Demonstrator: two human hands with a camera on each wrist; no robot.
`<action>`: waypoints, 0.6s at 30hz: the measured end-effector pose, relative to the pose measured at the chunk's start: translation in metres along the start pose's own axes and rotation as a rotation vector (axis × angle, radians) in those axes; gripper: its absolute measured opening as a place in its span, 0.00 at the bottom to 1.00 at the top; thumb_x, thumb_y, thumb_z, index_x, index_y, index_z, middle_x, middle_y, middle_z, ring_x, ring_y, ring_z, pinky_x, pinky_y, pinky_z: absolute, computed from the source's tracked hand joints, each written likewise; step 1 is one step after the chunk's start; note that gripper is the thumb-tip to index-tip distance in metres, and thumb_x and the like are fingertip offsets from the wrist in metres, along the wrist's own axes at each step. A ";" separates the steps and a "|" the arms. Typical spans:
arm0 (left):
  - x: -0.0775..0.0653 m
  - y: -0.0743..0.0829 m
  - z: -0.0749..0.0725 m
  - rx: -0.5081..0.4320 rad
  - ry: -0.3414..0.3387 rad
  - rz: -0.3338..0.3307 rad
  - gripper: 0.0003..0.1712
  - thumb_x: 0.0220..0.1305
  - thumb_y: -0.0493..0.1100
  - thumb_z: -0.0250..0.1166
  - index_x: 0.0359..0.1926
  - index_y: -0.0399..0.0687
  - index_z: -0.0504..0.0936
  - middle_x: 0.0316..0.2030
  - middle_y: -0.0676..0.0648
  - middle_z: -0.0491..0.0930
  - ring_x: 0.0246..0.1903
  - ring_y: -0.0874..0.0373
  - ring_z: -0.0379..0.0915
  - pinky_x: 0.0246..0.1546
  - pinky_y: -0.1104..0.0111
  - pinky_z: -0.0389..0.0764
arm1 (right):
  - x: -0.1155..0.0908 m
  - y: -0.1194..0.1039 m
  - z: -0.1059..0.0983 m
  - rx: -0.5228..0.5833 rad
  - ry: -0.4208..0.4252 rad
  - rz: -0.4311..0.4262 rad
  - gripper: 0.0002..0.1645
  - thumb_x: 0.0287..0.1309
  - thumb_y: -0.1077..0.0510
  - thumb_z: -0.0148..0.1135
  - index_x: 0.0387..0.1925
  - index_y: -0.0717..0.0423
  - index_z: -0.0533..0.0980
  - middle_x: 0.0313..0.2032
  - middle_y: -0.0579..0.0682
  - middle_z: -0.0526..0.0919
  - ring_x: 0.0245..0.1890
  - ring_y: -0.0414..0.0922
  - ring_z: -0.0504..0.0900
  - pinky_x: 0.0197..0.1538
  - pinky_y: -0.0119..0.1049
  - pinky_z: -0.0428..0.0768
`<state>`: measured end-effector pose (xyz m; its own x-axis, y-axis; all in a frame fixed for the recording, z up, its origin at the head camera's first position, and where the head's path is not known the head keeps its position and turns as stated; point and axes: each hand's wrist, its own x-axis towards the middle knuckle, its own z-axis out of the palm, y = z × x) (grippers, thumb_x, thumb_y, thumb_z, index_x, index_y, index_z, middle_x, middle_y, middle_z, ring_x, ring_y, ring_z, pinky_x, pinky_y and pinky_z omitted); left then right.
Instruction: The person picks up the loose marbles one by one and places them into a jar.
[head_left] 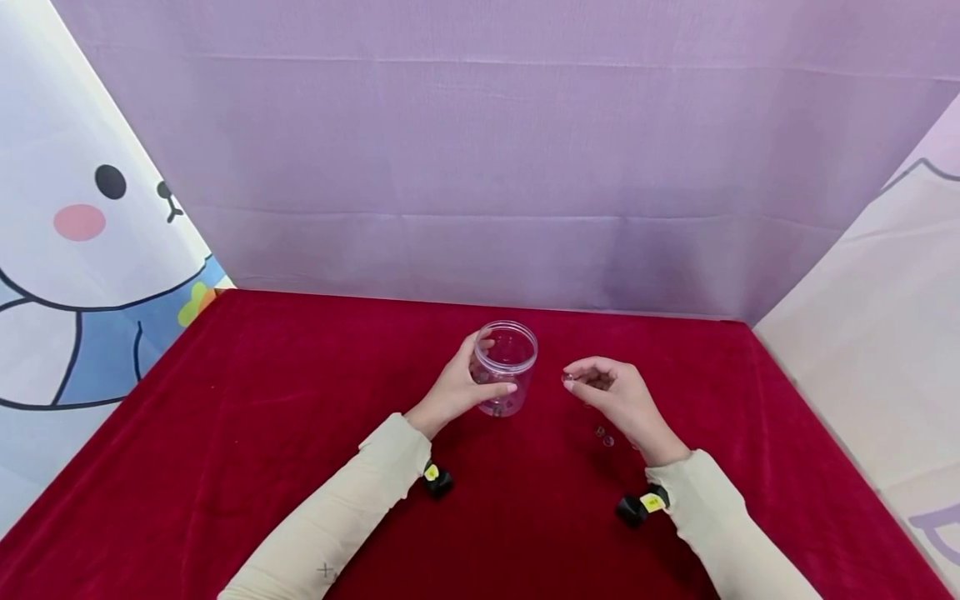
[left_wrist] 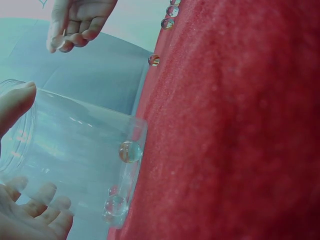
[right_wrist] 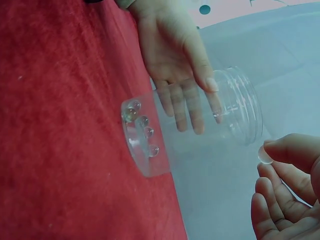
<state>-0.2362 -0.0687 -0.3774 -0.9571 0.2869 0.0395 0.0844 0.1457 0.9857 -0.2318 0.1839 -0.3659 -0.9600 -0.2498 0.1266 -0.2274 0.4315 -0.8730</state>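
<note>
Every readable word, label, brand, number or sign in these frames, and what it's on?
"+": dark mark on cream fabric left sleeve.
Left yellow sticker on black left-wrist device: too small to read.
Right yellow sticker on black right-wrist device: too small to read.
Clear cylindrical plastic jar: no text visible.

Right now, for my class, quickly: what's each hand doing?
Left hand: holding the clear jar.
Right hand: pinching a clear marble.

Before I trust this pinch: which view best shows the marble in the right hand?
Right wrist: the marble looks largest there, between the right hand's thumb and finger. Head shows it tiny; left wrist, small and faint.
</note>
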 end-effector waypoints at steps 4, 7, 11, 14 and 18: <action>0.000 0.000 0.000 0.001 0.002 0.009 0.52 0.52 0.39 0.72 0.72 0.51 0.50 0.66 0.41 0.60 0.64 0.44 0.59 0.62 0.49 0.64 | 0.003 -0.004 0.002 0.003 -0.003 0.000 0.17 0.56 0.55 0.66 0.44 0.59 0.79 0.40 0.52 0.84 0.34 0.53 0.79 0.34 0.36 0.80; 0.000 0.000 0.000 0.001 0.004 0.014 0.53 0.51 0.40 0.72 0.72 0.50 0.50 0.66 0.41 0.60 0.64 0.44 0.59 0.62 0.49 0.64 | 0.005 -0.006 0.003 0.012 -0.002 0.002 0.16 0.56 0.54 0.66 0.44 0.58 0.79 0.40 0.52 0.84 0.33 0.48 0.79 0.33 0.39 0.81; 0.001 -0.002 0.000 -0.008 -0.001 0.019 0.53 0.51 0.39 0.72 0.72 0.50 0.49 0.67 0.41 0.59 0.64 0.43 0.58 0.63 0.49 0.63 | 0.007 -0.009 0.005 0.018 0.009 0.004 0.17 0.56 0.53 0.66 0.44 0.56 0.79 0.40 0.51 0.84 0.31 0.46 0.78 0.30 0.41 0.80; 0.001 -0.002 0.000 -0.014 -0.006 0.024 0.54 0.51 0.39 0.72 0.72 0.50 0.48 0.67 0.40 0.59 0.65 0.42 0.58 0.63 0.49 0.63 | 0.008 -0.011 0.006 0.025 0.018 0.007 0.16 0.56 0.52 0.66 0.44 0.55 0.80 0.40 0.50 0.84 0.31 0.47 0.78 0.27 0.41 0.79; 0.002 -0.002 0.000 -0.010 -0.007 0.027 0.53 0.51 0.40 0.72 0.72 0.50 0.49 0.67 0.40 0.59 0.64 0.42 0.58 0.62 0.49 0.63 | 0.010 -0.015 0.008 0.049 0.028 -0.006 0.16 0.56 0.52 0.66 0.44 0.55 0.80 0.39 0.50 0.83 0.34 0.50 0.79 0.29 0.36 0.79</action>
<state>-0.2381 -0.0690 -0.3796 -0.9524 0.2976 0.0654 0.1078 0.1286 0.9858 -0.2365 0.1683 -0.3556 -0.9628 -0.2282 0.1446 -0.2259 0.3865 -0.8942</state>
